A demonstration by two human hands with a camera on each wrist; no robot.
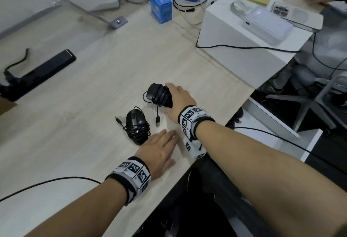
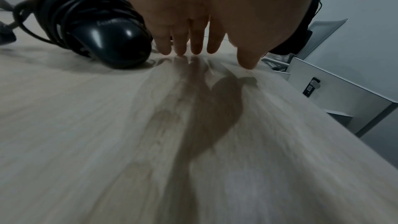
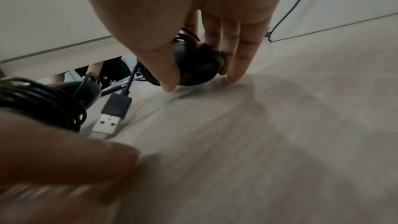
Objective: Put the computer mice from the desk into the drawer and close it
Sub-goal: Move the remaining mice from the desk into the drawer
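Two cable-wrapped mice lie near the worktop (image 1: 75, 105) edge: right hand (image 1: 178, 101) curls over the far mouse (image 1: 158, 94); left hand (image 1: 159, 152) lies flat beside the near mouse (image 1: 136, 125). Left wrist: straight fingers (image 2: 194, 40) touch wood, holding nothing. Right wrist: thumb and fingers (image 3: 241, 52) pinch the mouse (likely lifting), bare wood ahead.

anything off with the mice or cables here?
Nothing damaged. Both mice have cords wound round them, but each USB plug trails loose on the desk: far mouse plug, near mouse plug. They could snag.
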